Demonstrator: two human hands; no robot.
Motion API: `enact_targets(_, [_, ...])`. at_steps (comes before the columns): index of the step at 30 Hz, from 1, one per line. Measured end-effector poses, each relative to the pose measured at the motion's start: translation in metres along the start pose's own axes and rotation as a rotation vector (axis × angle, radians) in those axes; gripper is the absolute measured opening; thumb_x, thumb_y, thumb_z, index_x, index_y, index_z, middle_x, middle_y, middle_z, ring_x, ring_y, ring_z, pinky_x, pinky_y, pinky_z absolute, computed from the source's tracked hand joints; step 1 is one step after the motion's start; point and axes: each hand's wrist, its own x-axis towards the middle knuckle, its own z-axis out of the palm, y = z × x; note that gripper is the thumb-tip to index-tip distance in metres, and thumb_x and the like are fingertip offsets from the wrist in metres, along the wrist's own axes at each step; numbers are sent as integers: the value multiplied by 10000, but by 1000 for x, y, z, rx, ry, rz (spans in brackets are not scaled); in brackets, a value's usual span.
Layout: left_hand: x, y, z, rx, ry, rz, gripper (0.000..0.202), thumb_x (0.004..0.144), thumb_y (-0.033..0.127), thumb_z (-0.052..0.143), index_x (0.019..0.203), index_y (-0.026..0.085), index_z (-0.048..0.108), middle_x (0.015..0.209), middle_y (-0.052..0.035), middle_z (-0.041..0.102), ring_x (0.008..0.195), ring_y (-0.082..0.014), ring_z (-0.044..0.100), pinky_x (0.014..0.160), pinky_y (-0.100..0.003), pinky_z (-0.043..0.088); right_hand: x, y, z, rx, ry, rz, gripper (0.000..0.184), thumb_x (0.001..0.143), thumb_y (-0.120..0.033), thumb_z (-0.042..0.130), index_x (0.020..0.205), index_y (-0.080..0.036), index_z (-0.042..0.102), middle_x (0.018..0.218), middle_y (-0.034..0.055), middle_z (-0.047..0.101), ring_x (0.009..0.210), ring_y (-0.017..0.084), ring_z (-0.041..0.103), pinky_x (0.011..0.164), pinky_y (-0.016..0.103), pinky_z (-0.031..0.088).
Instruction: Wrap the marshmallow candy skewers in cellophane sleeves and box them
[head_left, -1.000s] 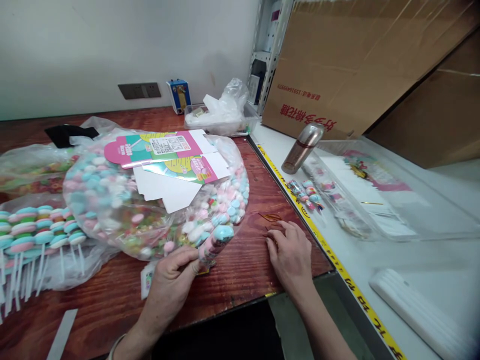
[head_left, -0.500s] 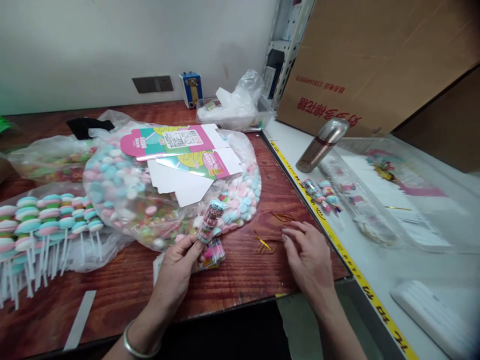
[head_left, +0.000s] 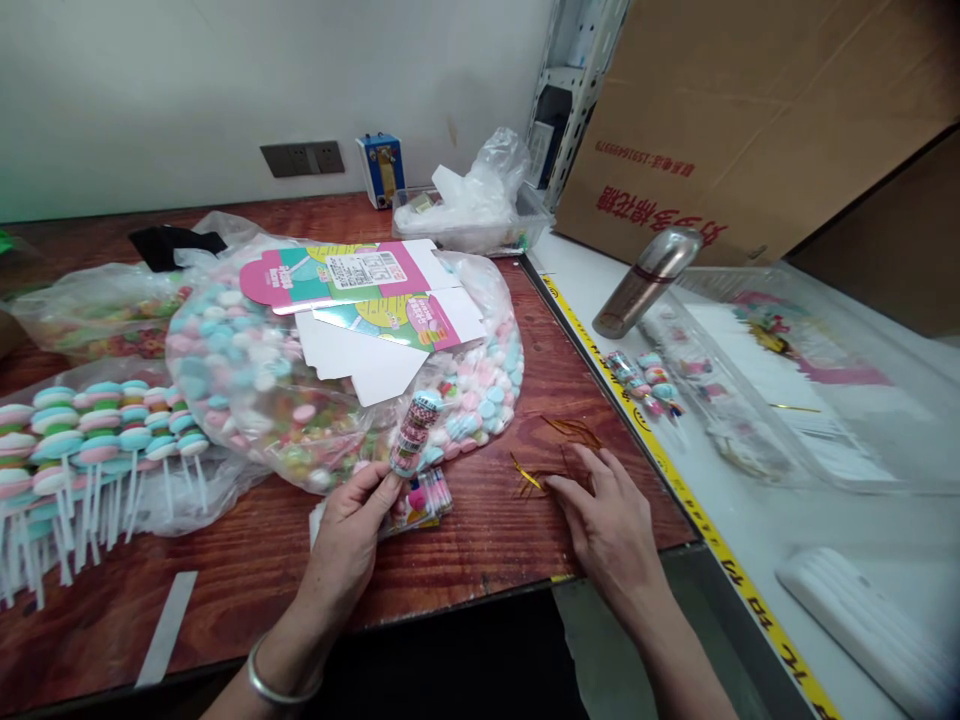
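Note:
In my left hand (head_left: 351, 530), closed, is a candy in a printed clear wrapper (head_left: 415, 432), pinched near its lower end and held upright. My right hand (head_left: 609, 525) rests low over the table with thumb and fingers apart. Its fingertips reach thin gold twist ties (head_left: 574, 430) scattered on the wood. A brighter gold tie (head_left: 527, 472) lies just left of the thumb. Below the held candy, small printed wrappers (head_left: 426, 500) lie in a pile, partly covered by my left hand.
Bags of pastel marshmallows (head_left: 210, 350) spread across the table under a flattened printed box (head_left: 360, 370). Marshmallow pops on sticks (head_left: 97, 430) lie at left. Beyond a yellow tape measure (head_left: 675, 485), wrapped candies (head_left: 645, 380), a metal flask (head_left: 649, 282) and a clear tray (head_left: 817, 470) occupy the white surface.
My right hand has shifted slightly left, its thumb coming closer to the bright gold tie. My left hand keeps holding the wrapped candy, which has moved slightly left in view.

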Motion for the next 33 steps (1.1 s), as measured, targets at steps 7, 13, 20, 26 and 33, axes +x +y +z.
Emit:
enact_targets(7, [-1, 5, 3, 141, -39, 126, 263, 842, 399, 599, 745, 157, 634, 697, 4, 556, 650, -122, 494, 608, -224, 406, 17, 6, 6, 21, -60, -112, 206, 916, -165, 464, 804, -183, 636, 1395, 142, 502, 1348, 337, 356, 987, 501, 369])
enact_targets(13, [3, 20, 9, 627, 1, 508, 164, 874, 205, 540, 813, 172, 689, 769, -31, 619, 744, -153, 566, 694, -253, 426, 16, -37, -26, 532, -18, 140, 167, 934, -275, 446, 863, -213, 584, 887, 59, 660, 841, 196, 623, 740, 319, 480])
enact_targets(20, [0, 8, 24, 885, 71, 722, 172, 877, 113, 500, 1025, 177, 562, 848, -53, 654, 786, -171, 617, 709, -280, 470, 31, -115, -31, 1076, -47, 438, 219, 896, -397, 537, 837, -200, 613, 677, 6, 634, 599, 150, 585, 567, 247, 478])
enact_targets(26, [-4, 2, 18, 963, -16, 843, 329, 932, 121, 406, 1225, 192, 537, 887, -81, 654, 799, -174, 609, 723, -284, 482, 38, -120, -14, 1063, -50, 375, 209, 883, -382, 552, 832, -196, 635, 764, 27, 680, 671, 164, 620, 619, 251, 489])
enact_targets(33, [-3, 7, 28, 532, -22, 522, 189, 887, 190, 533, 1008, 170, 677, 865, -71, 658, 815, -170, 591, 738, -285, 465, 34, -127, -10, 1021, -43, 426, 189, 878, -377, 565, 842, -198, 615, 761, 28, 676, 657, 162, 622, 619, 271, 503])
